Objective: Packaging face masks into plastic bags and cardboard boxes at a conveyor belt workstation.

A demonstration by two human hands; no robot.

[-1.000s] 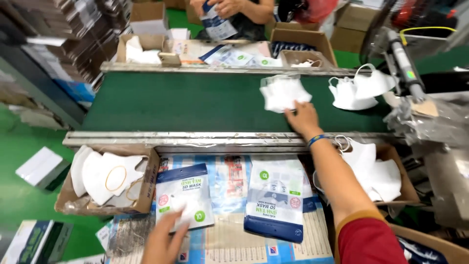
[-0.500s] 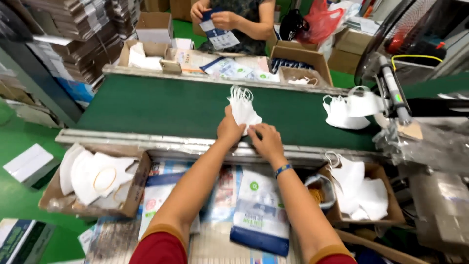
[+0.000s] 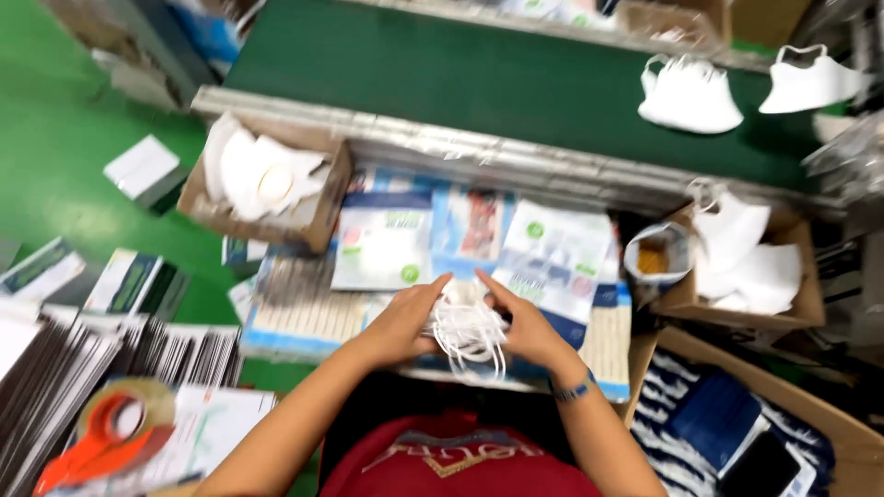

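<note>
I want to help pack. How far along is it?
Done: nothing looks packed yet. In hand: the left hand and right hand hold a bunch of masks over empty pouches. Left: two masks on the belt, more in boxes.

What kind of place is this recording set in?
Most likely a factory packing line for face masks. A green conveyor belt carries white masks, cardboard boxes of masks flank the bench, and printed pouches lie ready beside both hands' stack of masks.

Pretty tight down here: both hands are hemmed in by the cardboard box on the left, another mask box on the right and pouches ahead, though the green belt stays mostly open apart from two masks.
</note>
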